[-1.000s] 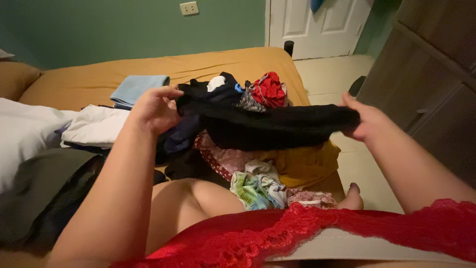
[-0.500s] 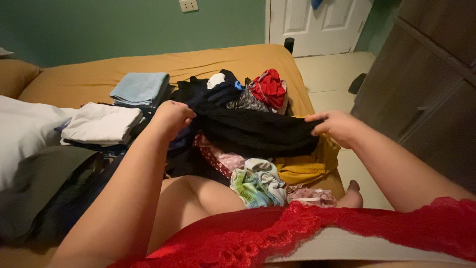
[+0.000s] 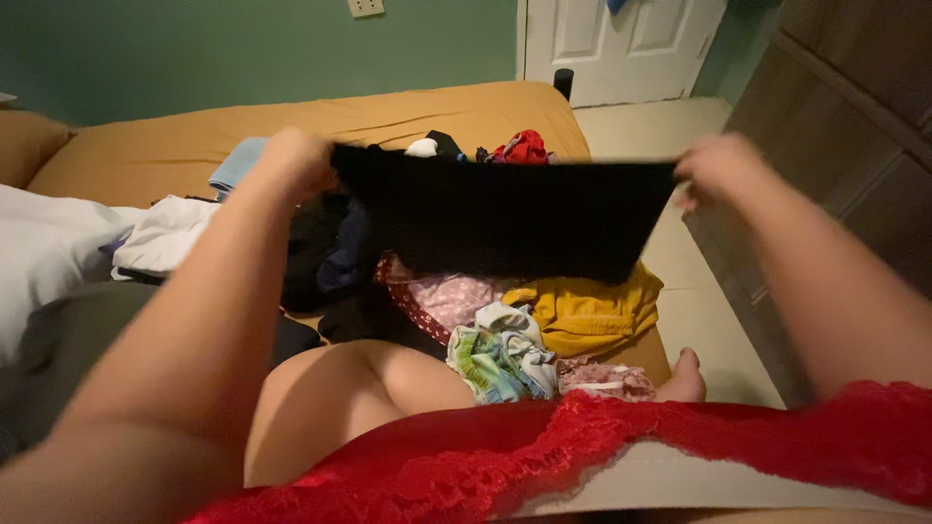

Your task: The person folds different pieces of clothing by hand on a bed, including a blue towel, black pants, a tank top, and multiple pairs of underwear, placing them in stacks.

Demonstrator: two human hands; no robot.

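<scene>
Vs. half a sec ago: both hands went up and apart, black garment [image 3: 505,218] now pulled taut into a flat rectangle in the air above the pile, not slumped on it. Reads like it's being squared up mid-fold (judgement only). Left hand [image 3: 296,160] pinched on its top-left corner, right hand [image 3: 714,165] gripping top-right corner; both motion-blurred, fingers not resolvable. Fabric looks knit-ish, matte, hangs straight w/ clean lower edge. Below: crumpled mustard-yellow piece [image 3: 587,315], pink dotted cloth [image 3: 442,296], green/white striped bundle [image 3: 500,354], red item [image 3: 524,147] behind. Folded white stack [image 3: 165,238] and light-blue fold [image 3: 233,165] to the left on the ochre bedsheet [image 3: 146,155].
</scene>
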